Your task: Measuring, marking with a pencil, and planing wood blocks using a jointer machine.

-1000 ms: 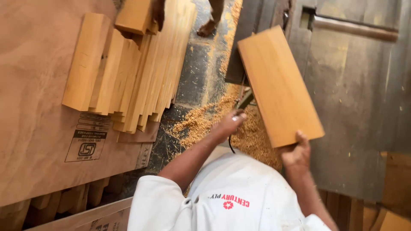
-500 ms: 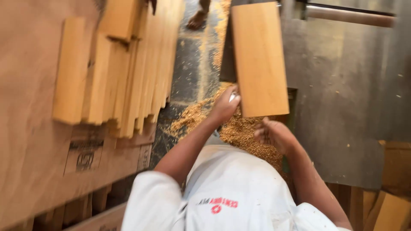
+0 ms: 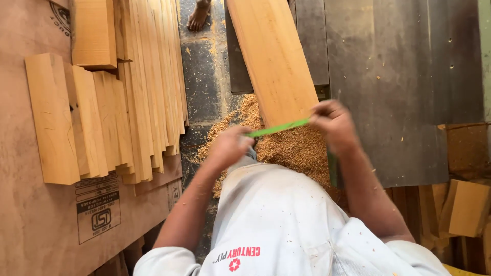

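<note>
Both our hands, left hand and right hand, pinch the ends of a thin green measuring strip stretched tight across the near end of the long light wooden board above the sawdust pile, so we think we are measuring and must keep it flat.

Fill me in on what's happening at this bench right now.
A person in a white shirt holds a thin green strip stretched between the left hand and the right hand, laid across the near end of a long pale wooden plank. The plank rests on a grey metal machine table, above a heap of sawdust. To the left, cut wooden boards lie stacked on a brown plywood sheet. Another person's bare foot shows at the top.
</note>
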